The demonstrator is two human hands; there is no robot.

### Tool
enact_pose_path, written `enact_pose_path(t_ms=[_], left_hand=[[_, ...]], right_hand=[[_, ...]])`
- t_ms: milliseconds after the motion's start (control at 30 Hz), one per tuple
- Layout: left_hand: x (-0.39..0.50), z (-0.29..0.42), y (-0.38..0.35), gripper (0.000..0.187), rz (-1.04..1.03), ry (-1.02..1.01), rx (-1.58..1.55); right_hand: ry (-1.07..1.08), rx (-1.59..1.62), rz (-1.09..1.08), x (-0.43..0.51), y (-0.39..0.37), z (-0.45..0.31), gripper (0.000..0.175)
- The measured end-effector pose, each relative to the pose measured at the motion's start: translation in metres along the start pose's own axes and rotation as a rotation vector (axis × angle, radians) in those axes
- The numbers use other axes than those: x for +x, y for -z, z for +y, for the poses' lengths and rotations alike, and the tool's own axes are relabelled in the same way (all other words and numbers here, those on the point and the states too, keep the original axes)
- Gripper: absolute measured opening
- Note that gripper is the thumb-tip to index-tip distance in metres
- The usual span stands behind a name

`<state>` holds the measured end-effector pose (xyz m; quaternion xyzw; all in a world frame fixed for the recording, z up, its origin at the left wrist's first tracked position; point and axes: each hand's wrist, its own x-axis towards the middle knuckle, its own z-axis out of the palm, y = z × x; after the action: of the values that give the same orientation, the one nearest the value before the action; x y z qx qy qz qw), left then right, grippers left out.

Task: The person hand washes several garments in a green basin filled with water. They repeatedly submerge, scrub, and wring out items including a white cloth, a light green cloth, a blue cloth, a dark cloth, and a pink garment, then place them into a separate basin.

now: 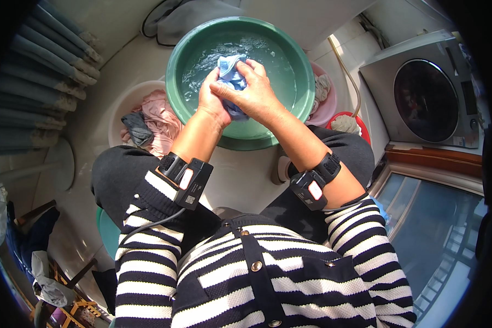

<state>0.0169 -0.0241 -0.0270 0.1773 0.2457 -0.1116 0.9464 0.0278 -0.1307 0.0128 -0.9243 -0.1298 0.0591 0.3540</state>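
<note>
A light blue cloth (pixel 231 69) is bunched between my two hands, over a large round green plastic basin (pixel 307 94). My left hand (pixel 213 97) cups it from the left, its fingers partly hidden beneath the cloth. Across its right side lies my right hand (pixel 252 88), thumb reaching toward the left palm. Rippled water with some foam (pixel 250 43) fills the basin around and beyond the hands. The lower part of the cloth hangs below my wrists, near the water; whether it touches the surface I cannot tell.
Left of the green basin, a pale basin (pixel 117 108) holds pink cloth (pixel 160 117) and dark grey cloth (pixel 137 128). At right are a pink basin (pixel 332 98) and a red basin (pixel 365 133) with whitish cloths, a hose (pixel 349 76) and a front-loading washing machine (pixel 426 96). Curtains (pixel 37 82) hang at left.
</note>
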Motion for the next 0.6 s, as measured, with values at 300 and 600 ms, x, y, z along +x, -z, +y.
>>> enact_pose_path(t_ms=[300,600], left_hand=[[-0.002,-0.014,-0.010,0.046,0.285,-0.289,0.470],[-0.008,-0.013,-0.011,0.040,0.308,-0.668,1.368]], right_hand=[[-0.245,0.882,0.034,0.017,-0.023,0.010,0.061],[-0.613,1.409,-0.264,0.035,-0.019,0.037,0.021]])
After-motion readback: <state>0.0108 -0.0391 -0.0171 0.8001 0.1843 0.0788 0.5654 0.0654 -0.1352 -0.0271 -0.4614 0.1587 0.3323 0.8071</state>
